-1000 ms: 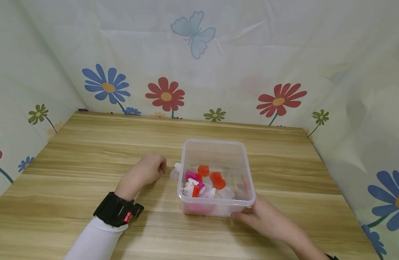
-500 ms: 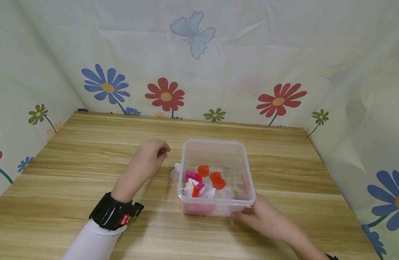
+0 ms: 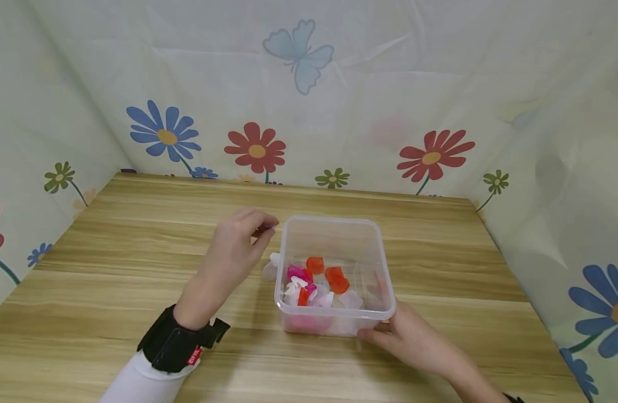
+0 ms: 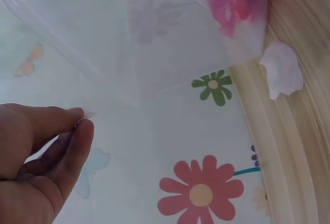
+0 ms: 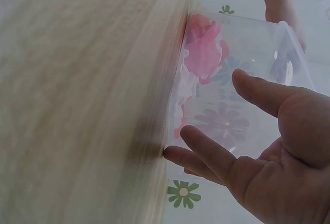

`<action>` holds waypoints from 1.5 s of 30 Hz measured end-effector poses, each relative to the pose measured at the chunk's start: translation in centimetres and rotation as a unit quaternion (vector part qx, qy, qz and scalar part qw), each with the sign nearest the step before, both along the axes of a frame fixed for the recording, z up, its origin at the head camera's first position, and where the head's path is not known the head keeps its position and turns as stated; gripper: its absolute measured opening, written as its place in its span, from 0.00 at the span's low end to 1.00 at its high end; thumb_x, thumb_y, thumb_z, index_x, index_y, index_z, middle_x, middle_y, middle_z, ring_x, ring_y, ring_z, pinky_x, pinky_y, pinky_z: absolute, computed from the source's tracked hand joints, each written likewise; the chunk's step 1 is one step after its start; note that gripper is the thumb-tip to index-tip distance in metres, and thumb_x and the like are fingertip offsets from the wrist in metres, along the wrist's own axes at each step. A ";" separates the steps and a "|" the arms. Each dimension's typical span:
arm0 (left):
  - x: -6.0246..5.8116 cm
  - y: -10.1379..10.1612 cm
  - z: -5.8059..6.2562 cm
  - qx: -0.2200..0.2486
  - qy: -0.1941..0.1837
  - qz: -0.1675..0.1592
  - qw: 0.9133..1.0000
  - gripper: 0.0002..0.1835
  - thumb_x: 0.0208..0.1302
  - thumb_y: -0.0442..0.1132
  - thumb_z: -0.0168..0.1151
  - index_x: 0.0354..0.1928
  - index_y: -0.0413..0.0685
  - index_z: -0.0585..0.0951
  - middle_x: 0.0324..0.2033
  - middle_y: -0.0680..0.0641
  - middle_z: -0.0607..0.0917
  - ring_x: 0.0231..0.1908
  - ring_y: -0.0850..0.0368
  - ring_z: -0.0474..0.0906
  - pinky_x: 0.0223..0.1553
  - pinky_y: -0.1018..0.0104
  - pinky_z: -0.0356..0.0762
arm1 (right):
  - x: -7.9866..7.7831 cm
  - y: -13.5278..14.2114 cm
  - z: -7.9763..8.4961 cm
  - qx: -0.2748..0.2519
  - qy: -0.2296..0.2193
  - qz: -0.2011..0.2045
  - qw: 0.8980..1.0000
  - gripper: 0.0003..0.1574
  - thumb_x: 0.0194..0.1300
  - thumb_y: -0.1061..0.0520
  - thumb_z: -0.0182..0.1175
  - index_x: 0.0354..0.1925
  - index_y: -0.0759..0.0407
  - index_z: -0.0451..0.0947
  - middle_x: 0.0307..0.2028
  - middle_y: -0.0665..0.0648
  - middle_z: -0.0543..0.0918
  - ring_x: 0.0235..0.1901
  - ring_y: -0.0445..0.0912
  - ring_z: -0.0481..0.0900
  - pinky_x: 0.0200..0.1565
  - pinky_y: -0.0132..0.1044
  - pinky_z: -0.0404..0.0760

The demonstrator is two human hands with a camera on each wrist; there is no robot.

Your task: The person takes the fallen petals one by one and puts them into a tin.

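Note:
A clear plastic container [image 3: 334,314] stands on the table with red, magenta and white petals [image 3: 337,280] on its bottom. My left hand [image 3: 233,249] is raised by its far left corner. Thumb and forefinger pinch a small whitish petal [image 4: 91,114], of which only a pale tip shows. A white petal [image 4: 282,70] lies on the table against the container's left side. At the near right corner my right hand [image 3: 415,341] rests against the container, its thumb and fingers extended and spread along the walls in the right wrist view.
The wood-grain table [image 3: 163,224] is bounded by a flower-print cloth [image 3: 339,129] at the back and both sides. A black strap [image 3: 173,338] with a small camera sits on my left wrist.
My left hand has lifted from the table and moved away from me and rightward, up to the container's far left corner. The right hand and container have stayed put.

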State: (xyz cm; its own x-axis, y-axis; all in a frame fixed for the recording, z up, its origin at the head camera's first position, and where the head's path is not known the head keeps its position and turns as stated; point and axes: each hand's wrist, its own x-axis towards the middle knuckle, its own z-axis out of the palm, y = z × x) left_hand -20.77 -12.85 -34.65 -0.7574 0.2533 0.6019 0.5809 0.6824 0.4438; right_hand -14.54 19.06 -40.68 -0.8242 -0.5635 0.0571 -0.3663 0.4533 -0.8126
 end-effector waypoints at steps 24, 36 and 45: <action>1.4 2.3 -0.1 -0.049 0.003 -0.202 0.978 0.12 0.55 0.29 0.73 0.41 0.44 0.85 0.37 0.51 0.82 0.37 0.62 0.81 0.42 0.81 0.73 | 0.1 0.0 -0.4 0.014 0.018 -0.008 1.000 0.37 0.62 0.60 0.69 0.63 0.63 0.63 0.48 0.49 0.78 0.48 0.43 0.79 0.51 0.32 0.75; 1.1 2.2 -0.4 -0.039 0.006 -0.235 0.971 0.12 0.56 0.29 0.72 0.43 0.42 0.84 0.38 0.51 0.82 0.36 0.62 0.80 0.41 0.79 0.74 | 0.2 -0.1 -0.4 0.007 0.012 -0.005 1.000 0.36 0.62 0.61 0.69 0.63 0.64 0.63 0.49 0.50 0.78 0.49 0.44 0.79 0.52 0.32 0.74; 0.6 1.2 -0.3 0.024 -0.003 -0.137 0.990 0.11 0.58 0.29 0.70 0.43 0.42 0.82 0.37 0.54 0.81 0.35 0.64 0.79 0.40 0.76 0.76 | 0.2 -0.2 -0.2 0.005 0.008 -0.007 1.000 0.38 0.62 0.61 0.68 0.65 0.62 0.62 0.51 0.49 0.77 0.51 0.44 0.78 0.53 0.32 0.73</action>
